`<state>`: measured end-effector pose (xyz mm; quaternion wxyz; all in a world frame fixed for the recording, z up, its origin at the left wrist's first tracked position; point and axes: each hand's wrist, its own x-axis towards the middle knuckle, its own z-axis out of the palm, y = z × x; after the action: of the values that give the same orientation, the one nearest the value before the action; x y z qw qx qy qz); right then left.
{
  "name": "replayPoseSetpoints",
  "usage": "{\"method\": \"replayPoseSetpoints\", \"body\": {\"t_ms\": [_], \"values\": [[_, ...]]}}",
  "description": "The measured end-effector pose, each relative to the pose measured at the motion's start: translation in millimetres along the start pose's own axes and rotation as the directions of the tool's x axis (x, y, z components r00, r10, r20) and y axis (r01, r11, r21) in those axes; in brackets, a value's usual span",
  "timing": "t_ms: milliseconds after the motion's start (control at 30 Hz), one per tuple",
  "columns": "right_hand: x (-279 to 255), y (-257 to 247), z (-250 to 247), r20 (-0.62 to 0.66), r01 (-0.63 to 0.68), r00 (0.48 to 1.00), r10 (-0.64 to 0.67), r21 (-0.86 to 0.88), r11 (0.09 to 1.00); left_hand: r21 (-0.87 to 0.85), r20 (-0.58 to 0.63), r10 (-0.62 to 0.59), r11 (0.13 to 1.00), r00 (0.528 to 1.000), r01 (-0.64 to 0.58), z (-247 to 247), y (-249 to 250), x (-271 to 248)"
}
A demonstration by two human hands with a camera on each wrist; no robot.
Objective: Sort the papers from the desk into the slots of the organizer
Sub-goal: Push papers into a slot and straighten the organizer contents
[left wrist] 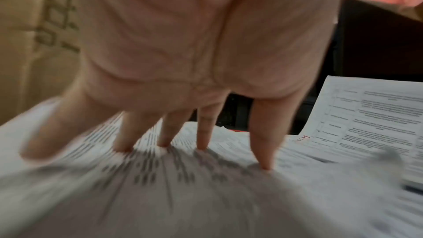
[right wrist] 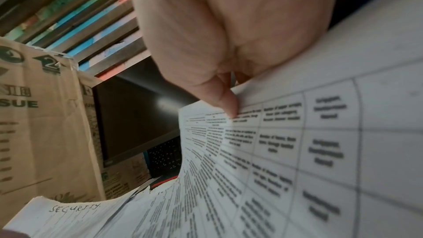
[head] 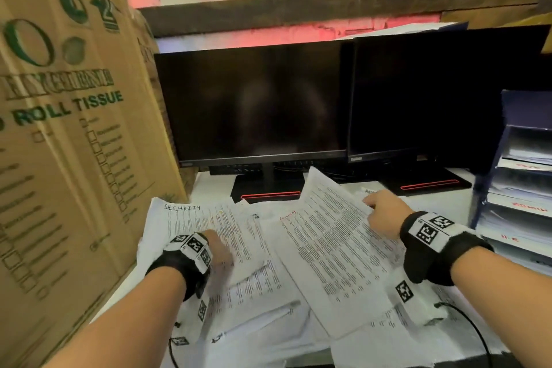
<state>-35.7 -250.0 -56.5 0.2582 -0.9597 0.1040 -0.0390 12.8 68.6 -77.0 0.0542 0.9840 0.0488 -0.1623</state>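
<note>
Printed papers [head: 257, 266] lie spread over the white desk in front of me. My left hand [head: 219, 248] presses straight fingertips [left wrist: 201, 144] down on the sheet headed "SECURITY" [head: 182, 207]. My right hand [head: 380, 209] pinches the right edge of a tilted printed sheet [head: 334, 245], thumb [right wrist: 226, 104] on top, and holds it raised off the pile. The blue organizer [head: 484, 203] stands at the right edge, its stacked slots holding papers with red handwritten labels.
Two dark monitors [head: 254, 104] stand behind the papers, their bases [head: 268, 188] on the desk. A big cardboard tissue box [head: 74, 128] walls off the left side. A black cable [head: 475, 329] trails near my right forearm.
</note>
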Motion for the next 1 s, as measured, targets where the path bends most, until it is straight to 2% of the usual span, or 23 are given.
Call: {"method": "replayPoseSetpoints", "body": {"t_ms": [133,233,333,400,467,567,733,867,1000], "values": [[2,-9,-8,-0.125,0.002,0.992,0.009,0.084,0.996,-0.002,0.099,0.108,0.994,0.989,-0.108,9,3,1],[5,-14,-16,-0.261,0.004,0.964,0.043,0.177,0.984,0.031,0.146,0.169,0.984,0.975,-0.176,0,19,-8],[8,-15,-25,-0.352,0.037,0.933,0.079,0.312,0.95,-0.022,0.103,0.203,0.979,0.974,-0.202,-12,23,-6],[8,-17,-29,-0.36,0.086,0.93,0.07,0.4,0.913,-0.096,0.037,0.124,0.988,0.992,-0.12,-16,12,5],[8,-17,-28,-0.363,0.12,0.93,0.054,0.439,0.891,-0.112,-0.041,-0.029,0.993,0.999,0.025,-14,-3,13],[9,-13,-23,-0.343,0.111,0.938,0.058,0.454,0.884,-0.106,-0.108,-0.243,0.967,0.964,0.232,-6,-29,19],[10,-1,-12,-0.304,0.076,0.949,0.083,0.477,0.876,-0.272,-0.041,-0.305,0.92,0.951,0.283,-3,-58,40],[10,6,-7,-0.273,0.067,0.958,0.091,0.522,0.851,-0.32,-0.064,-0.298,0.91,0.952,0.263,-9,-61,41],[9,9,-3,-0.249,0.058,0.964,0.093,0.539,0.84,-0.438,-0.055,-0.316,0.86,0.947,0.262,-7,-61,52]]}}
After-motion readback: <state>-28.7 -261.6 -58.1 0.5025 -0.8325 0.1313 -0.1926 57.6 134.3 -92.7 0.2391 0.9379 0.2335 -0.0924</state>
